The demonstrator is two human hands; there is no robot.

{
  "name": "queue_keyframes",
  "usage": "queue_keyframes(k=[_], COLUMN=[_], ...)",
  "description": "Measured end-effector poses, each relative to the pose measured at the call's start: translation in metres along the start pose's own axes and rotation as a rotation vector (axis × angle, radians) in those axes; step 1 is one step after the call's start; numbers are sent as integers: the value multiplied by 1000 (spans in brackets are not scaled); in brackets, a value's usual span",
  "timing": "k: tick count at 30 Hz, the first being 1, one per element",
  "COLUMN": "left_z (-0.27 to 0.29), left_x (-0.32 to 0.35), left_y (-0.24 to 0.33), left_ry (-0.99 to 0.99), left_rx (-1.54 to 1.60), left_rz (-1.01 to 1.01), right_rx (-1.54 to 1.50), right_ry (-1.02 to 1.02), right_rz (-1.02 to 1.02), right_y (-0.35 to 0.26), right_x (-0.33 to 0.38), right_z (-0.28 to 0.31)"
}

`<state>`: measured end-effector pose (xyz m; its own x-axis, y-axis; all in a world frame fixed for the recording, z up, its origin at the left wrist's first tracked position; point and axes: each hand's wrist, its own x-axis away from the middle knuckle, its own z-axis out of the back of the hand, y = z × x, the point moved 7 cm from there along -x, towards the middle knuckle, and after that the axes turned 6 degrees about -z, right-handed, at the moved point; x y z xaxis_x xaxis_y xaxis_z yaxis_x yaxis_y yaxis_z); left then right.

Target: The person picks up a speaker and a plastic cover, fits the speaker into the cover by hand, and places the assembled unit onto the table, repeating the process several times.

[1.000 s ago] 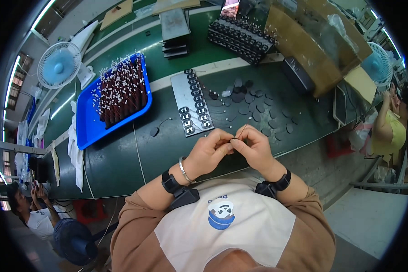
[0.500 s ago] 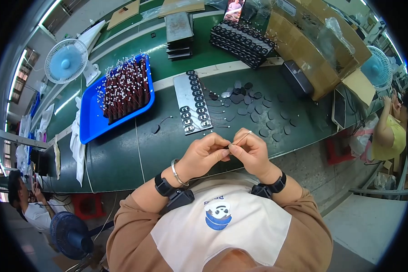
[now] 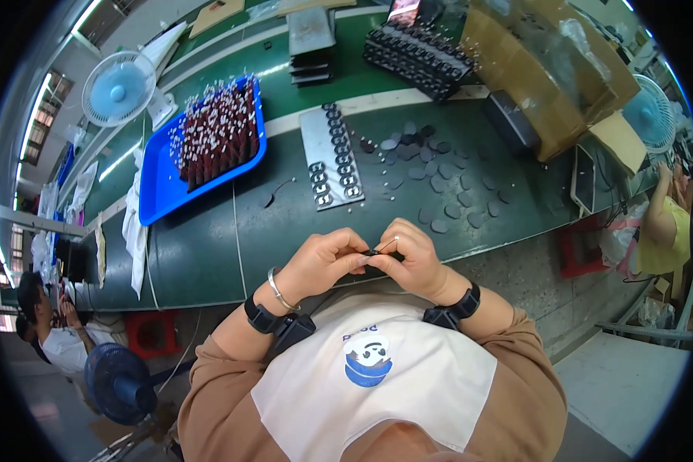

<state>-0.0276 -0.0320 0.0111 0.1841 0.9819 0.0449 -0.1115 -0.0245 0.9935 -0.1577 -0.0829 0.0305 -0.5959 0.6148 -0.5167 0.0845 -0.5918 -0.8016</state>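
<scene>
Just over the near table edge, my left hand and my right hand meet, fingertips closed in a pinch. Between them is a small black part with a thin wire that ends in a white connector beside my right fingers. The fingers hide most of the part. Beyond my hands lies a light grey metal plate bearing rows of small black parts. Many flat dark rounded pieces are scattered to its right. One loose black part with a wire lies to its left.
A blue tray at the left holds bundled dark red wires with white ends. Stacked metal plates, stacked black parts, a cardboard box and a black case stand farther back. Fans and people are at both sides.
Both hands have shifted slightly left together, still pinching the small part. More of the black part and its white connector now shows between the fingers. The view has moved a little.
</scene>
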Motion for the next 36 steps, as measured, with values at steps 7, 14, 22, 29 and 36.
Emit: queue_keyframes(k=[7,14,22,29,36], left_z=[53,166,183,168,140], left_x=[28,44,27,24,-18], left_y=[-16,-36,-49,-42,12], left_ry=[218,592,548,491,493], left_rx=[-7,-167,-430,-640,-880], left_rz=[101,208,318,248,-112], right_rx=[216,300,358,364,364], right_ry=[-78,1,63,41,70], right_rz=[43,-50,-17,-12,-6], right_y=[-5,16,13,13,13], right_x=[-5,18,16,16,16], right_z=[17,46,44,44,47])
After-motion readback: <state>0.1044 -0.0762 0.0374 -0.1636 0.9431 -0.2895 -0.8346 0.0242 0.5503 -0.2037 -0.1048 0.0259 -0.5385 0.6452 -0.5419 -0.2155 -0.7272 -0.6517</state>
